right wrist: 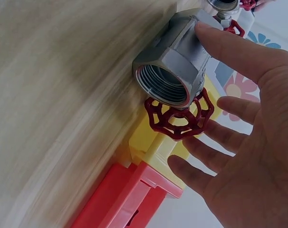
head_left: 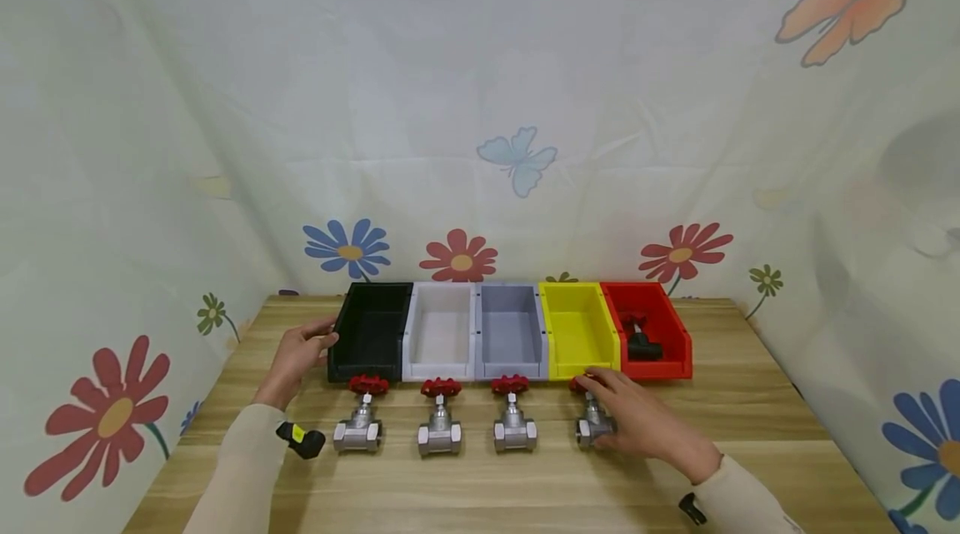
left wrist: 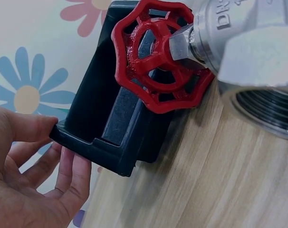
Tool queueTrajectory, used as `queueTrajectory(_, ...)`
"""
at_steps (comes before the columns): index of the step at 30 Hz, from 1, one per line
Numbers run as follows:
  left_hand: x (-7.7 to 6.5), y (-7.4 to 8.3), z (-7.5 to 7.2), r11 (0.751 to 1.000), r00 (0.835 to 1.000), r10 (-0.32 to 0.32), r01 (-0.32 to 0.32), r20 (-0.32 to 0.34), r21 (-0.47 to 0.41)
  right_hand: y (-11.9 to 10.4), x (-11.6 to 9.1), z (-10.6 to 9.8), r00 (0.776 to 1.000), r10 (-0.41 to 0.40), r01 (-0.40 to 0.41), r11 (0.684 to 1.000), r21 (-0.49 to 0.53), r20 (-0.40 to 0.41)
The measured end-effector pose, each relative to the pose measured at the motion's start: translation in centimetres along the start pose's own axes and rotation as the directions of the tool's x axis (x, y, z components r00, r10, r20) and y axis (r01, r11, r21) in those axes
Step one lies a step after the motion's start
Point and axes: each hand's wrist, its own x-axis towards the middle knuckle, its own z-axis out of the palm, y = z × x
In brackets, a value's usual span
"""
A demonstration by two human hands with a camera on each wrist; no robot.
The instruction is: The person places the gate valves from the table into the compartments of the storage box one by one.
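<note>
My left hand (head_left: 298, 355) is at the left side of the black bin (head_left: 369, 376). In the left wrist view its thumb (left wrist: 37, 127) and fingers hold the bin's front corner. My right hand (head_left: 647, 421) is over the rightmost gate valve (head_left: 590, 426), a silver body with a red handwheel (right wrist: 179, 118). The right wrist view shows the thumb (right wrist: 229, 50) against the valve body, the other fingers spread loosely beside the handwheel. Three similar valves, the left (head_left: 357, 434), the second (head_left: 439, 436) and the third (head_left: 514, 432), stand in a row.
White (head_left: 441, 373), grey (head_left: 512, 371), yellow (head_left: 584, 369) and red (head_left: 657, 370) bins continue the row from the black one. Inside the red bin lies a black fitting (head_left: 641, 346) with a red handle. A printed curtain (head_left: 480, 59) hangs behind the wooden table (head_left: 465, 501).
</note>
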Motion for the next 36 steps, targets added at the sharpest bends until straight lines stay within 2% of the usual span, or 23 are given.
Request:
queueTrajectory(8,0.2,-0.2,0.0,1.0,1.0,0.012,-0.012,-0.006,0.001,0.1,0.5,0.1,0.999,-0.051,0.051,0.998,0.021,0.008)
queueTrajectory(13,0.1,-0.1,0.1,1.0,1.0,0.015,-0.015,-0.001,-0.005,0.2,0.9,0.5,0.999,-0.051,0.05,0.998,0.029,0.016)
queueTrajectory(24,-0.1,-0.2,0.1,1.0,1.0,0.008,-0.008,-0.004,0.002,0.2,1.3,0.8,0.997,0.025,-0.03,0.997,0.073,0.072)
queueTrajectory(36,0.1,-0.3,0.2,1.0,1.0,0.004,-0.004,-0.007,-0.001,0.1,1.3,1.0,0.997,0.039,-0.041,0.999,0.033,0.065)
